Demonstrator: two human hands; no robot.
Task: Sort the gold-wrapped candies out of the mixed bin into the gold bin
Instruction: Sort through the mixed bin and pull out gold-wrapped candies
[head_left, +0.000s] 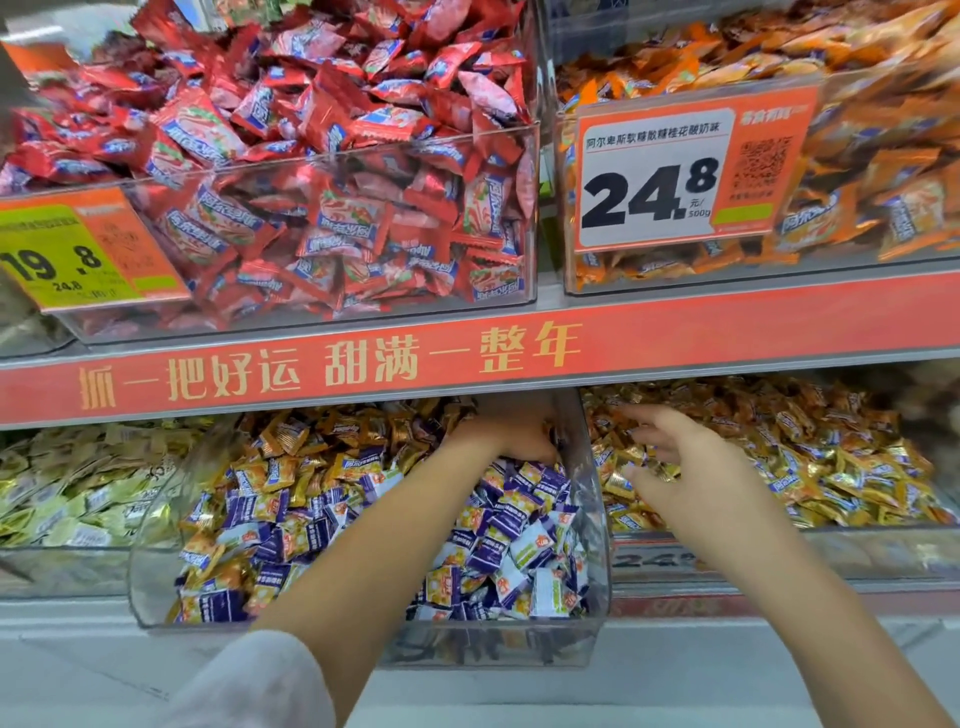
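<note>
The clear mixed bin (597, 525) on the lower shelf holds purple-and-white candies (498, 540) at the front and gold-wrapped candies (332, 447) at the back. My left hand (506, 434) reaches deep into its back right corner, fingers curled down among the candies; whether it holds any is hidden. To the right lies the gold bin (883, 540), full of gold candies (810, 467). My right hand (670, 457) hovers over its left end, palm down, fingers spread, with gold wrappers just beneath the fingertips.
A red shelf strip (467, 358) with gold lettering overhangs the lower bins. Above stand a bin of red candies (332, 171) and a bin of orange candies (878, 156) with a 24.8 price tag (675, 176). A bin of pale yellow candies (78, 493) sits at the lower left.
</note>
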